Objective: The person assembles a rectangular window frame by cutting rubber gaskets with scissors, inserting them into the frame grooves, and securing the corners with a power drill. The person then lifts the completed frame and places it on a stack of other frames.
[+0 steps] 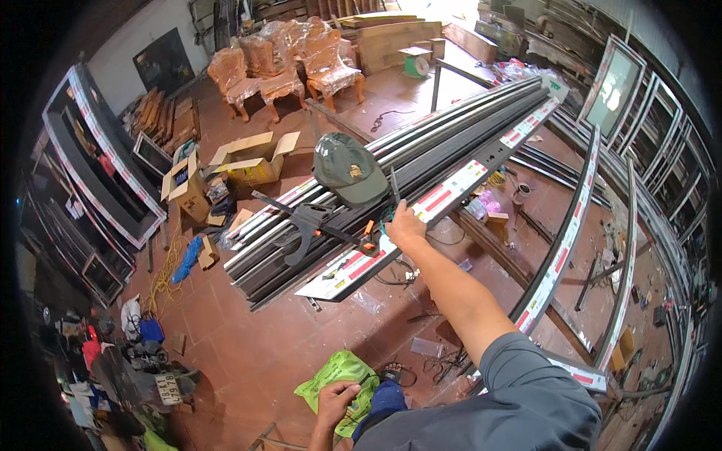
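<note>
My right hand (408, 228) is closed around a pointed tool (395, 186) with teal handles, which looks like scissors. Its grey tip points away from me, over a long white, labelled profile (444, 201) on the stack. Low in the picture, my left hand (336, 404) is closed in front of a bright green bag (331, 379); whatever its fingers may hold is not visible. Beyond the right hand, a dark green cap (350, 169) rests on the stacked dark profiles (451, 143). A black clamp-like tool (307, 231) with an orange part lies just left of the hand.
Opened cardboard boxes (259, 169) stand on the tiled floor left of the stack. Wrapped wooden chairs (327, 60) are at the back. Long curved-looking profiles (560, 248) lie on the right. Framed panels lean at the left (113, 177) and right (613, 86). A motorbike (135, 379) stands lower left.
</note>
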A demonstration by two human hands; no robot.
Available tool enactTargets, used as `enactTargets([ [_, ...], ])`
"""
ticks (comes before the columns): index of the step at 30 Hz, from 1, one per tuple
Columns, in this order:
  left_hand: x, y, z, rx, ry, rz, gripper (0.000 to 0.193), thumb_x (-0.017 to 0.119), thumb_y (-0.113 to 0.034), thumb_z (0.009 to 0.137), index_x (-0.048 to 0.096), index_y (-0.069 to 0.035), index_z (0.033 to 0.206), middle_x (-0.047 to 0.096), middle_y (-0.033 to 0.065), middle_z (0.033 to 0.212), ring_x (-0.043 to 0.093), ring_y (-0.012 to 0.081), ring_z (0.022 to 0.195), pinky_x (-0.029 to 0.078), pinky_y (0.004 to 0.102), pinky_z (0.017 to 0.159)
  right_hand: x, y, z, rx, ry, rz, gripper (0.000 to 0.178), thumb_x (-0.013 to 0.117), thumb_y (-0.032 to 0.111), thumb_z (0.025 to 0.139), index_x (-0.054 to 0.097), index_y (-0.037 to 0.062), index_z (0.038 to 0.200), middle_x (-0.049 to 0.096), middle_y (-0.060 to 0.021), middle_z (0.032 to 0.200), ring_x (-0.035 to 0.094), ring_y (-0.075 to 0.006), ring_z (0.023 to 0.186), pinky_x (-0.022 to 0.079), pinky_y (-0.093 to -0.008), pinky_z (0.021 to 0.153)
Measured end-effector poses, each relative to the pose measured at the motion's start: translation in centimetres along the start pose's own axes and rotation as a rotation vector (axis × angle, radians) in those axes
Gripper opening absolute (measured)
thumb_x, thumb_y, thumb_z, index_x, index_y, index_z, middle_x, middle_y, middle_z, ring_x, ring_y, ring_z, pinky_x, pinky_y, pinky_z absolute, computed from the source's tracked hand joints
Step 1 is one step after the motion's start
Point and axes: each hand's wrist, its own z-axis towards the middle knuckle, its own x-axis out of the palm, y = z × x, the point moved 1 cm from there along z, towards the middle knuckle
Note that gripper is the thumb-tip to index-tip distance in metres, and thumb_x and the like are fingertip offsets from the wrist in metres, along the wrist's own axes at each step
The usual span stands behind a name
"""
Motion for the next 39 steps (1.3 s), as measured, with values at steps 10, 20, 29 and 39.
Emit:
enactTargets([
  [10, 0.3, -5.8, 5.7, 0.193, 0.064, 0.106, 0.021, 0.075, -0.022, 0.094, 0.077, -0.001, 0.093, 0.068, -0.0022, 0.077, 0.058, 0.0057, 0.067, 0.046, 0.0247, 0.061, -3.2, -7.8, -2.8, 0.122, 0.18, 1.066, 0.036, 0.065, 0.008, 0.086, 0.061, 0.0018, 0.122, 0.069, -0.0107, 0.09, 0.069, -0.0187, 0.073, 0.056, -0.0306, 0.063],
  [20, 16.1, -14.7, 3.6, 0.396, 0.493, 0.151, 0.021, 0.077, -0.021, 0.094, 0.078, 0.0, 0.093, 0.069, -0.0018, 0.08, 0.059, 0.007, 0.073, 0.047, 0.0251, 0.066, -15.7, -18.7, -39.1, 0.025, 0.521, 1.285, 0.101, 0.057, 0.088, 0.082, 0.048, 0.0062, 0.142, 0.059, -0.003, 0.095, 0.055, -0.008, 0.072, 0.045, -0.0221, 0.063],
  [29, 26.2, -14.9, -1.6, 0.162, 0.911, 0.302, 0.024, 0.075, -0.02, 0.095, 0.077, 0.004, 0.099, 0.073, 0.0014, 0.085, 0.061, 0.0059, 0.079, 0.049, 0.0249, 0.071, -19.0, -24.1, -49.9, 0.1, 0.515, 1.2, 0.114, 0.05, 0.093, 0.078, 0.049, -0.0007, 0.142, 0.063, -0.0041, 0.101, 0.057, -0.0081, 0.078, 0.045, -0.0233, 0.069],
  [39, 28.8, -14.1, -5.6, 0.234, 0.895, 0.463, 0.024, 0.075, -0.017, 0.092, 0.078, 0.005, 0.098, 0.075, 0.0051, 0.083, 0.065, 0.0075, 0.078, 0.052, 0.026, 0.073, -20.1, -27.4, -52.7, 0.068, 0.509, 1.115, 0.11, 0.054, 0.094, 0.077, 0.056, 0.0003, 0.135, 0.061, -0.0007, 0.093, 0.056, -0.0079, 0.079, 0.046, -0.0244, 0.068],
])
